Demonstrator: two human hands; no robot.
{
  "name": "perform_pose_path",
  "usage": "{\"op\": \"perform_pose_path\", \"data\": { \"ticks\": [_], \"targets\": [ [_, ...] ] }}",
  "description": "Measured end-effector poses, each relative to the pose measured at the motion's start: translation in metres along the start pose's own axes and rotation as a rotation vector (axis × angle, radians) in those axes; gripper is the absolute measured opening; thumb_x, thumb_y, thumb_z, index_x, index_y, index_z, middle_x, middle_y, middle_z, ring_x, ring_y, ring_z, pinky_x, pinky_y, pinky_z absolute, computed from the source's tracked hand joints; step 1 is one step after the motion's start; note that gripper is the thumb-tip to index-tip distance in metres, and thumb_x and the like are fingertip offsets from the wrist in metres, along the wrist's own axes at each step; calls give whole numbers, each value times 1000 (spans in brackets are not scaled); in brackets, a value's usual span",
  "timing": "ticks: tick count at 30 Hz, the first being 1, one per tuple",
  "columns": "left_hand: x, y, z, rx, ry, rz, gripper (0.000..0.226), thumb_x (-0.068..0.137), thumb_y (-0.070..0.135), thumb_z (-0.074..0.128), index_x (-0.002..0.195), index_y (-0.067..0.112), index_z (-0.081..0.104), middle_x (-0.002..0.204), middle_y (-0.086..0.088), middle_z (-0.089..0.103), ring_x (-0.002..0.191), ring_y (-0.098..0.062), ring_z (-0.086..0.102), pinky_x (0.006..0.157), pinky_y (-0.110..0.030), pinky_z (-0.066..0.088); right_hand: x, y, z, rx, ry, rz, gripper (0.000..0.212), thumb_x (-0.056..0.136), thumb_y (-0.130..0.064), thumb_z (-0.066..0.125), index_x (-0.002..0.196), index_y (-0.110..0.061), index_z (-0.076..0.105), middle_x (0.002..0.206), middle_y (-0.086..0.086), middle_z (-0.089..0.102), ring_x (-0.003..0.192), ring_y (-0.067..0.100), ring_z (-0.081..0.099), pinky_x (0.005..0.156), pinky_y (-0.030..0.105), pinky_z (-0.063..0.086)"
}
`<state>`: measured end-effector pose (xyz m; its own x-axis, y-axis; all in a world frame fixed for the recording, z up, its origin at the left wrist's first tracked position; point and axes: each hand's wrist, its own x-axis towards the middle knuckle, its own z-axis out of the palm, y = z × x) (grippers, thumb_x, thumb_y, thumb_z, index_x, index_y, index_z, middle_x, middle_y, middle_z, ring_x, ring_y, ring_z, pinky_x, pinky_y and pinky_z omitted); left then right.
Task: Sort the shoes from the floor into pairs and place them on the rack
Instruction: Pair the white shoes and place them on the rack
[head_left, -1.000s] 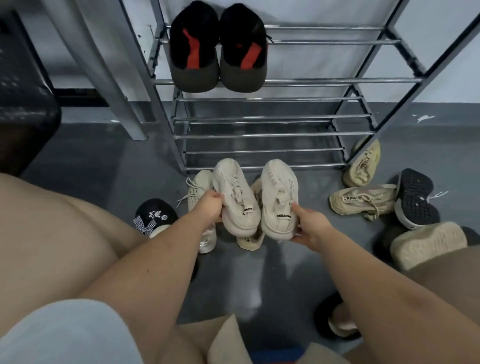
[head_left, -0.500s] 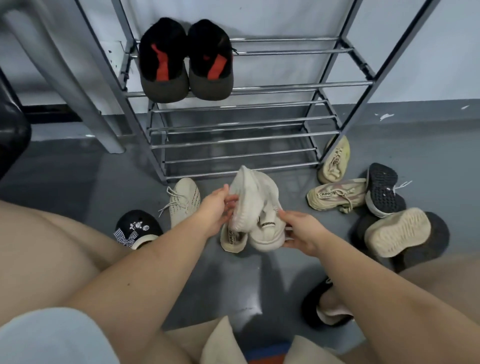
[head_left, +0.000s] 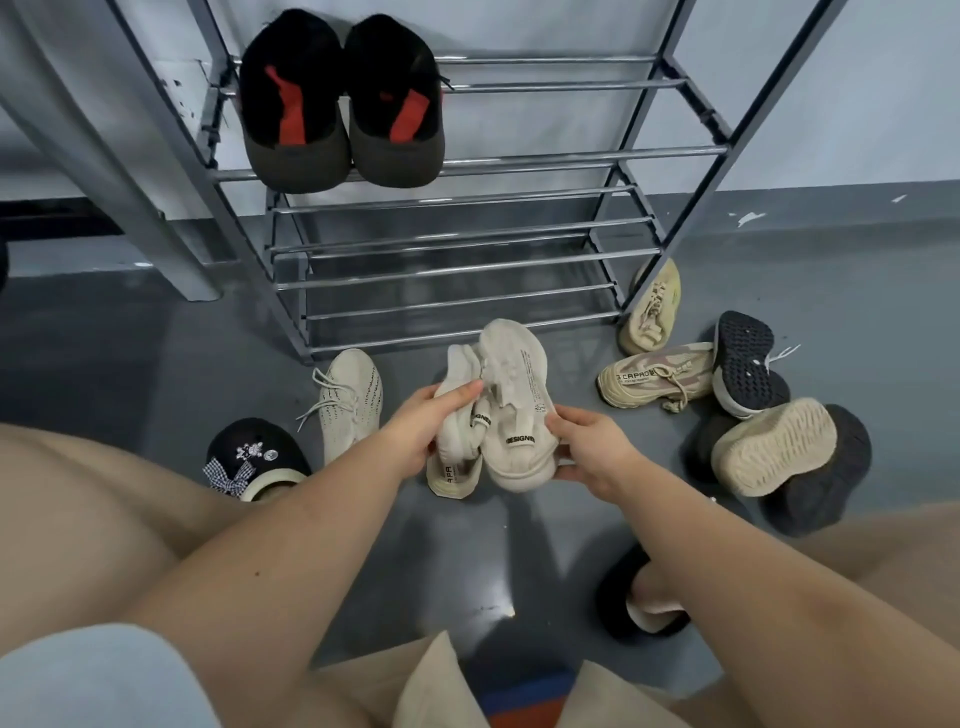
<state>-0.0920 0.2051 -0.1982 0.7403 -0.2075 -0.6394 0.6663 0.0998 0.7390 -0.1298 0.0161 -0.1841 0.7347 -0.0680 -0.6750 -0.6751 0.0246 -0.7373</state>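
Two matching beige knit sneakers (head_left: 511, 410) with black heel tabs are pressed together, toes pointing away from me, just above the floor in front of the metal shoe rack (head_left: 467, 265). My left hand (head_left: 428, 428) grips the left shoe's side, and my right hand (head_left: 582, 441) holds the right shoe's heel. A black pair with red tongues (head_left: 340, 104) sits on the rack's upper shelf. Under the held pair lies a cream sneaker (head_left: 451, 475), mostly hidden.
On the floor at left lie a beige laced sneaker (head_left: 350, 402) and a black clog with a checked bow (head_left: 254, 460). At right lie a yellowish sneaker (head_left: 652, 306), a tan sneaker (head_left: 657, 376), a black-soled shoe (head_left: 745, 364) and an overturned dark shoe (head_left: 779, 452). The rack's lower shelves hold nothing.
The two beige sneakers, held apart side by side a second ago, have been brought together and turned against each other. The view has tilted slightly.
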Motion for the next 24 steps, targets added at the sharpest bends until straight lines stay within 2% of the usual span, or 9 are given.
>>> {"op": "perform_pose_path", "data": {
  "ticks": [3, 5, 8, 11, 14, 17, 20, 22, 24],
  "targets": [
    [1, -2, -6, -28, 39, -46, 48, 80, 26, 72, 121, 6, 60, 110, -13, 69, 98, -27, 66, 96, -41, 49, 3, -2, -3, -3, 9, -14, 29, 99, -14, 46, 124, -14, 60, 99, 11, 59, 86, 25, 51, 64, 35, 53],
    [2, -2, -10, -40, 35, -79, 48, 79, 23, 72, 121, 4, 59, 108, -14, 69, 93, -27, 66, 83, -36, 54, 5, -3, -2, -7, 6, -14, 28, 99, -14, 46, 122, -16, 61, 99, 11, 59, 87, 25, 50, 65, 35, 53],
    [3, 2, -13, -67, 29, -117, 27, 85, 19, 63, 110, 8, 63, 93, -8, 68, 79, -20, 65, 62, -27, 52, 6, -2, -1, 20, 6, 8, 23, 99, -15, 45, 117, -18, 61, 95, 8, 61, 84, 24, 54, 62, 35, 52],
    [1, 5, -16, -169, 45, -128, 14, 89, 16, 57, 99, 10, 64, 83, -6, 71, 79, -20, 64, 67, -32, 51, 8, 0, 0, 77, 41, 36, 18, 99, -16, 46, 109, -14, 61, 85, 5, 61, 77, 21, 55, 61, 35, 51],
    [-1, 10, -17, -287, 26, -115, 15, 91, 14, 52, 96, 8, 64, 73, -6, 74, 83, -22, 65, 74, -36, 52, 11, 1, -1, 134, 98, 63, 16, 99, -17, 47, 103, -14, 61, 83, 5, 60, 76, 21, 55, 62, 36, 51],
    [-3, 17, -12, -377, -17, -98, 21, 92, 10, 48, 106, 5, 62, 82, -9, 74, 89, -25, 65, 78, -38, 51, 12, 1, -5, 198, 136, 109, 16, 99, -18, 47, 109, -13, 59, 87, 6, 59, 79, 22, 57, 62, 39, 52],
    [-7, 21, -7, -416, -82, -101, 21, 92, 8, 44, 105, 4, 61, 82, -9, 74, 91, -25, 64, 85, -37, 50, 10, 0, -10, 271, 131, 136, 19, 100, -19, 46, 111, -8, 57, 92, 9, 59, 93, 28, 56, 72, 44, 53],
    [-9, 22, -8, -416, -117, -121, 23, 92, 6, 42, 107, 3, 59, 87, -10, 74, 92, -26, 64, 81, -38, 54, 10, -2, -14, 318, 121, 125, 21, 100, -19, 45, 112, -7, 57, 96, 9, 60, 97, 28, 56, 82, 47, 52],
    [-11, 24, -10, -428, -147, -142, 26, 92, 5, 40, 111, 2, 57, 99, -13, 70, 96, -29, 64, 76, -40, 57, 8, -8, -18, 338, 94, 100, 21, 101, -19, 44, 110, -7, 58, 97, 8, 62, 95, 26, 59, 84, 47, 52]
  ]
}}
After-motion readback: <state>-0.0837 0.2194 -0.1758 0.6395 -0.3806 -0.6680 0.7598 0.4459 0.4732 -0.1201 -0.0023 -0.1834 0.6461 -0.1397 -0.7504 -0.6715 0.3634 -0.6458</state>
